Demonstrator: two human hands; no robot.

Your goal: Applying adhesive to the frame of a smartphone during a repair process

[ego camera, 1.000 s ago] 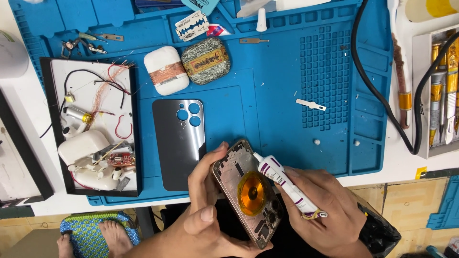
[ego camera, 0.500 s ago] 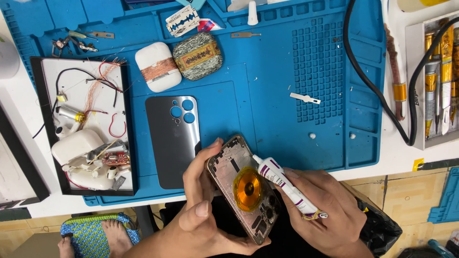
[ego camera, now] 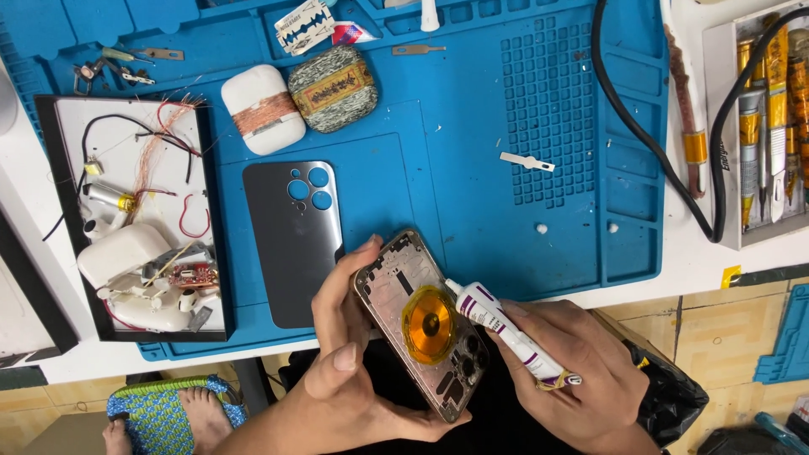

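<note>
I see the blue work mat (ego camera: 472, 194) filling most of the white bench, its near edge running just above my hands, and its middle and right grid section lie largely bare, so the widest open room is there. Left of it sits a black-rimmed tray (ego camera: 50, 219) crowded with a white casing, loose red and copper wires and a small red circuit board; it blocks that whole side. At the right edge a black cable (ego camera: 640, 143) loops across the mat's corner toward a box of tools (ego camera: 771, 118). On the mat, a dark phone back cover (ego camera: 291, 244) lies flat just beside my left thumb, with a white pod wound in copper wire (ego camera: 261, 109) and a grey woven pouch (ego camera: 333, 88) above it, well apart from the hands. A razor blade (ego camera: 303, 25) lies near the top edge, and a thin white strip (ego camera: 527, 161) lies alone on the grid.

My left hand (ego camera: 350, 362) wraps around the phone frame (ego camera: 421, 324), thumb along its left edge and fingers beneath, holding it tilted over the bench's near edge above my dark lap. An orange coil ring (ego camera: 428, 324) sits in the frame's middle. My right hand (ego camera: 573, 379) is closed around a white glue tube (ego camera: 506, 331), whose nozzle touches the frame just beside the ring.
</note>
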